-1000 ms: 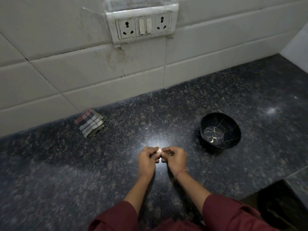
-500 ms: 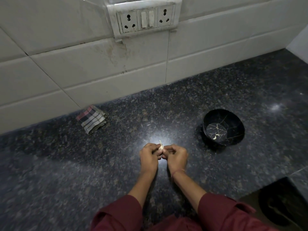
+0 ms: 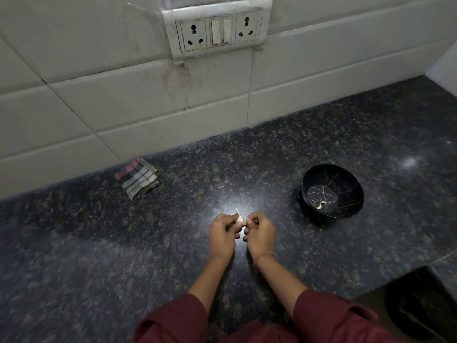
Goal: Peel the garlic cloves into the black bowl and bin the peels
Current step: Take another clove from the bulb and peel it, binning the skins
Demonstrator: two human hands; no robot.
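- Both hands meet over the dark counter point(image 3: 99, 256): the left hand point(image 3: 222, 233) and right hand point(image 3: 261, 233) pinch one garlic clove point(image 3: 240, 220) between curled fingertips.
- One peeled clove point(image 3: 320, 206) lies inside the black bowl point(image 3: 356, 191), to their right.
- Checked cloth point(image 3: 137, 178) lies near the wall.

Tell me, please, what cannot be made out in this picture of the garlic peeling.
In the head view:
- garlic clove: mostly covered by fingers of the left hand and right hand; remaining peel unclear.
- pale piece in the black bowl: too small to identify.
- dark container, lower right: cut by the frame edge, contents lost in shadow.
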